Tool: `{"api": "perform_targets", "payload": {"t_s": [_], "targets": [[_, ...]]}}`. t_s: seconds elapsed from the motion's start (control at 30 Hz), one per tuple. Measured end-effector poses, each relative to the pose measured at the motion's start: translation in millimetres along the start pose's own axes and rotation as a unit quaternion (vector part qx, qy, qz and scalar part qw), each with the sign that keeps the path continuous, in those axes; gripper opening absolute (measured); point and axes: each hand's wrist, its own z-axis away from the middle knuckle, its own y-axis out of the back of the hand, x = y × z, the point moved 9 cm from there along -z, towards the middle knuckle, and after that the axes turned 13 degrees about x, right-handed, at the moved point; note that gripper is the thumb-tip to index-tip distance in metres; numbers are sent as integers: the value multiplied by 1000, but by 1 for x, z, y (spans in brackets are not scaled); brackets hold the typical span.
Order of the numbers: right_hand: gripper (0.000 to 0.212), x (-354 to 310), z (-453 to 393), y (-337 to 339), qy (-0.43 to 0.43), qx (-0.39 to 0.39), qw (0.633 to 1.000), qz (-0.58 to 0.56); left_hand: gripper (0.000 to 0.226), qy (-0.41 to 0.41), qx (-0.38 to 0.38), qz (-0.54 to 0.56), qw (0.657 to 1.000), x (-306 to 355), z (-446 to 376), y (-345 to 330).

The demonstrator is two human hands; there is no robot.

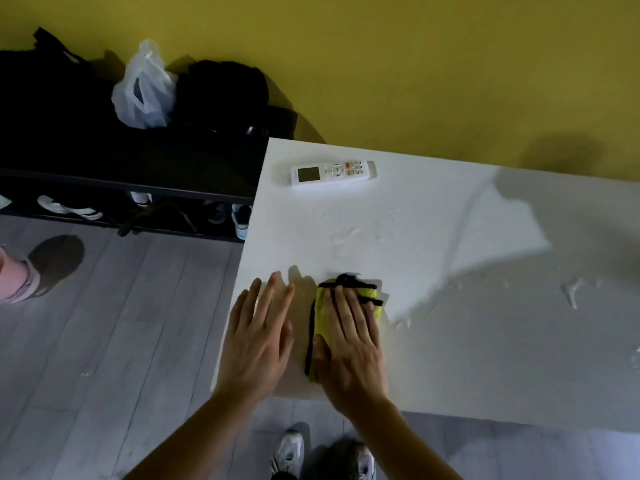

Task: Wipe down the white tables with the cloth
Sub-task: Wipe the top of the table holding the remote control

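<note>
A white table (450,271) fills the right half of the view, against a yellow wall. Near its front left corner lies a folded yellow cloth (323,315) with black edging. My right hand (349,344) presses flat on the cloth, fingers straight and spread. My left hand (259,334) lies flat on the bare tabletop just left of the cloth, at the table's left edge, holding nothing. Wet streaks and foam patches (573,289) shine on the table to the right and behind the cloth.
A white remote control (333,172) lies near the table's back left corner. Left of the table stands a black shoe rack (138,188) with dark bags and a white plastic bag (143,88) on top. Another person's foot (20,275) is at far left.
</note>
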Motion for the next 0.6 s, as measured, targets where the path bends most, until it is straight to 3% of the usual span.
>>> {"api": "perform_targets", "payload": {"t_s": [0.1, 0.17, 0.27, 0.33, 0.47, 0.6], "targets": [[53, 25, -19, 15, 51, 3, 999, -6, 58, -6, 0, -11, 1000, -12, -22, -15], [34, 77, -42, 29, -38, 58, 998, 11, 58, -7, -1, -13, 1000, -24, -25, -24], [47, 148, -63, 48, -204, 153, 965, 56, 58, -7, 3, -14, 1000, -31, -20, -30], [52, 166, -78, 41, -261, 178, 946, 67, 60, 0, 12, -12, 1000, -29, -21, -29], [52, 108, -139, 1, -137, 153, 978, 31, 63, 11, 8, -4, 1000, -29, -23, -28], [53, -28, -163, -49, 55, 48, 997, -31, 63, 76, 27, 25, 996, -37, -21, -26]]}}
